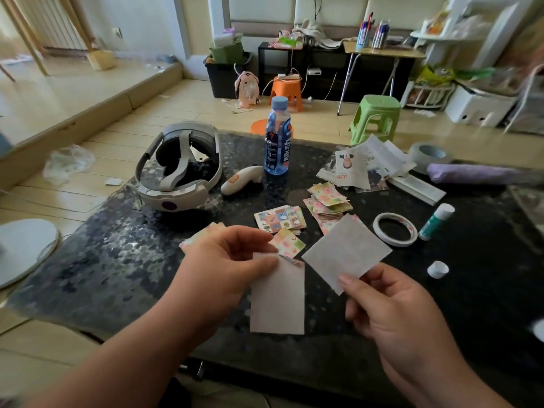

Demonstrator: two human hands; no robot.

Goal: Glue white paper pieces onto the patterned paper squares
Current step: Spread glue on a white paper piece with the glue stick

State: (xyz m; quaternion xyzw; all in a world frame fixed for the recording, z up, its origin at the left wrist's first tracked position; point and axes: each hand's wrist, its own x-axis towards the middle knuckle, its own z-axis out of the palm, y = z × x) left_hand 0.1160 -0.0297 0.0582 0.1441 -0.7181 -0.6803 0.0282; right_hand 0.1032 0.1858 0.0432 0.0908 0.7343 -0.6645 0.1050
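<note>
left hand [229, 254] pinches the top edge of one white paper piece [276, 301] between thumb and forefinger. right hand [391, 307] pinches a corner of a second white piece [347, 251], tilted above the table [117, 260]. both judged thin, light and floppy, so they crease easily — best held by the edges. patterned squares [279, 219] lie in loose piles just beyond the hands. glue stick [435, 222] lies uncapped at right, its cap [438, 269] apart — tape roll [395, 229] sits between stick and piles.
</note>
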